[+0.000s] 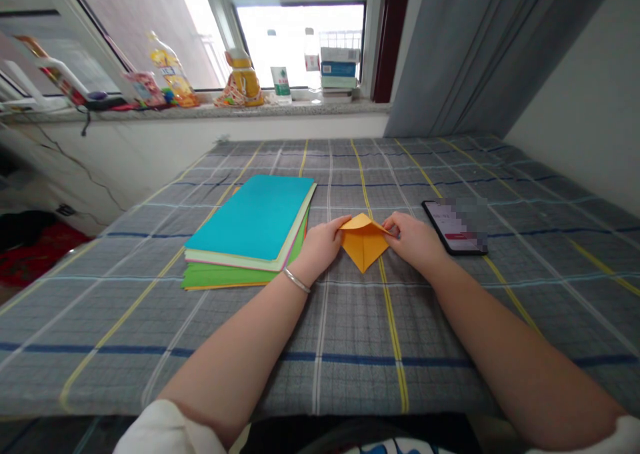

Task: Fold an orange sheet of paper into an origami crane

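Note:
A folded orange paper lies on the grey plaid cloth, its point toward me. My left hand pinches its left corner with closed fingers. My right hand pinches the right corner the same way. The top flap of the paper is lifted a little between the two hands. A silver bangle sits on my left wrist.
A stack of coloured paper sheets, teal on top and green below, lies left of my hands. A phone with a lit screen rests to the right. Bottles and boxes line the windowsill behind; a wall stands at right.

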Demonstrator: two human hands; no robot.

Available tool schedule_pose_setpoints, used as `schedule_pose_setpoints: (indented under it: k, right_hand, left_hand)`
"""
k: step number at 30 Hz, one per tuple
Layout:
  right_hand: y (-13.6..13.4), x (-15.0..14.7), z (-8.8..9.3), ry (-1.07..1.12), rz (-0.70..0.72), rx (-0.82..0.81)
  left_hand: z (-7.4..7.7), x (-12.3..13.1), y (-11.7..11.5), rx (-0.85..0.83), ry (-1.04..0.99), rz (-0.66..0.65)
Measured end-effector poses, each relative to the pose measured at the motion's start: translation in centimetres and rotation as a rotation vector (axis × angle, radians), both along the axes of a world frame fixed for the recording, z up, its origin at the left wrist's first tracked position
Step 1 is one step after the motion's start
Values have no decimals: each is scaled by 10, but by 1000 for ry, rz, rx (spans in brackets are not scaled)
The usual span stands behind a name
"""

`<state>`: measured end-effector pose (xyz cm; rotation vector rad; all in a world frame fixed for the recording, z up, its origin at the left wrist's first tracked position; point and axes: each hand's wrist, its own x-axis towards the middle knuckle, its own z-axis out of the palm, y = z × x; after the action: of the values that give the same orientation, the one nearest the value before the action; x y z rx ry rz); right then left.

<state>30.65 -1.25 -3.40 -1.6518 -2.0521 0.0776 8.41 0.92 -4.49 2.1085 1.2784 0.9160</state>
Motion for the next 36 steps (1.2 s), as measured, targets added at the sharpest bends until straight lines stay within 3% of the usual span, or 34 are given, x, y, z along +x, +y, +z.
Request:
schedule_pose_setpoints:
  k: [9,15,23,30,36]
  right_hand:
    - [0,-4,0,-60,131,161]
    - [2,3,-1,-77,63,109]
    - [3,1,0,-45,207,106]
    - [0,12,8,-149,217,71]
    - [1,19,9,-257,321,-27]
  left_hand:
    - [2,1,1,64,227,4]
    - [4,0,-1,186,354,29]
    - [10,3,-8,226,598,44]
    - [7,-1,-6,224,596,40]
    - [6,-3,-2,187,616,-5]
